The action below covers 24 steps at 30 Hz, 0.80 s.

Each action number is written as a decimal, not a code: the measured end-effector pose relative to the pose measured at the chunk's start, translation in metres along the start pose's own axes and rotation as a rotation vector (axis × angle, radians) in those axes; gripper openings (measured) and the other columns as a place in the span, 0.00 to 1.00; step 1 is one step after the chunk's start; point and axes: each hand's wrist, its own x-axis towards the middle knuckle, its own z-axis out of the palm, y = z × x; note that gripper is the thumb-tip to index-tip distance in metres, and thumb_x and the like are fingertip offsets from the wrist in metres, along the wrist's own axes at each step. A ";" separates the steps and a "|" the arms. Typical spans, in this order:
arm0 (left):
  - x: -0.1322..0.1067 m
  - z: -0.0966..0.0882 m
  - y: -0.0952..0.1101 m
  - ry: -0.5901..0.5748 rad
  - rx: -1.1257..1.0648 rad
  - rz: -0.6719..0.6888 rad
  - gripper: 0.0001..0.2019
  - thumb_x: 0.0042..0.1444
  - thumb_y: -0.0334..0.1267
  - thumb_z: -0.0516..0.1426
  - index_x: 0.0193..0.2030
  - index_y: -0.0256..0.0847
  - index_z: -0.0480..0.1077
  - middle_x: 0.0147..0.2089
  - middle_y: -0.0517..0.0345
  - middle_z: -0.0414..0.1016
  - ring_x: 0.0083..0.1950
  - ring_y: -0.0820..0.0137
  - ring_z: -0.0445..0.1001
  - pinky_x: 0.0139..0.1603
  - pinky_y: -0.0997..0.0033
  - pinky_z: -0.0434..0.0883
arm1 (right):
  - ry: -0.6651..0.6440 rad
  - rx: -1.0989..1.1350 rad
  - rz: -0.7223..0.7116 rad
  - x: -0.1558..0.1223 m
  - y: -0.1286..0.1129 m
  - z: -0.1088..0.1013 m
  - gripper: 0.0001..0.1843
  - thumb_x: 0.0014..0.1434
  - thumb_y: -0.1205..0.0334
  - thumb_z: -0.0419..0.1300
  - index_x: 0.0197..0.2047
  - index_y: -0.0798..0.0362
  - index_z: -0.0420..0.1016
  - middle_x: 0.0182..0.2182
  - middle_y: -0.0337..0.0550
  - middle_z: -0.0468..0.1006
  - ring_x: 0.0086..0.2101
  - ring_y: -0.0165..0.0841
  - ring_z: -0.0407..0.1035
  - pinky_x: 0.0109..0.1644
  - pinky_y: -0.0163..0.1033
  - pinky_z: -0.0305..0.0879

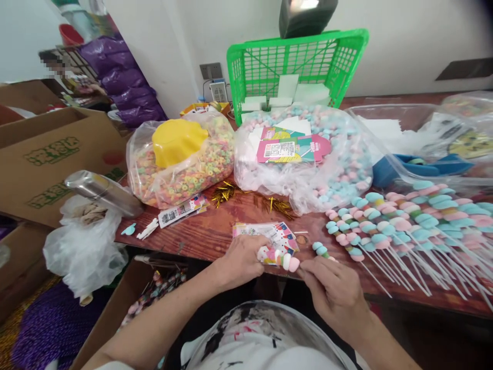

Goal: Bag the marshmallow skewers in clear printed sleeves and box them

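Note:
Near the table's front edge, a marshmallow skewer (285,260) with pink, white and yellowish pieces lies between my two hands. My left hand (243,260) is closed around its left end. My right hand (334,290) pinches at its right end, by the last pink marshmallow; the stick itself is hidden by the fingers. Printed bags (271,232) with colourful patterns lie flat just beyond my left hand. Another skewer with blue and green pieces (321,250) lies on the table behind my right fingers, partly covered by them.
Finished-looking skewers (404,221) are piled at the right. Beyond stand a bag of cereal rings (181,180), a bag of marshmallows (346,164) and a green basket (296,51). A steel flask (103,192) leans at the left edge, with gold twist ties (223,194) mid-table.

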 end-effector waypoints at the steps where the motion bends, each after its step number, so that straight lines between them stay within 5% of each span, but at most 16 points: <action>1: 0.000 0.000 0.000 0.011 -0.006 -0.006 0.02 0.49 0.31 0.56 0.30 0.40 0.67 0.31 0.60 0.74 0.31 0.70 0.71 0.29 0.73 0.60 | -0.007 0.029 0.026 -0.004 -0.002 0.004 0.09 0.60 0.75 0.54 0.41 0.54 0.70 0.27 0.41 0.74 0.27 0.30 0.68 0.31 0.36 0.60; 9: 0.000 0.012 0.001 0.043 0.199 0.053 0.07 0.50 0.30 0.55 0.37 0.41 0.69 0.34 0.55 0.76 0.38 0.64 0.73 0.37 0.67 0.64 | -0.019 -0.042 -0.043 0.009 -0.003 0.018 0.11 0.59 0.76 0.51 0.38 0.55 0.71 0.28 0.43 0.75 0.30 0.32 0.70 0.32 0.36 0.62; 16: 0.000 -0.004 -0.007 0.136 0.191 -0.072 0.02 0.49 0.33 0.56 0.31 0.41 0.68 0.29 0.57 0.74 0.33 0.66 0.72 0.34 0.67 0.62 | -0.074 -0.151 -0.115 0.020 -0.007 0.008 0.10 0.59 0.76 0.51 0.36 0.55 0.70 0.26 0.43 0.74 0.29 0.32 0.67 0.32 0.38 0.56; 24: -0.004 0.003 -0.001 0.159 0.271 0.146 0.05 0.48 0.29 0.54 0.33 0.40 0.67 0.30 0.56 0.72 0.34 0.66 0.70 0.36 0.65 0.60 | -0.149 -0.187 -0.131 0.026 -0.010 0.012 0.11 0.58 0.74 0.49 0.30 0.54 0.68 0.23 0.40 0.69 0.25 0.31 0.61 0.30 0.39 0.50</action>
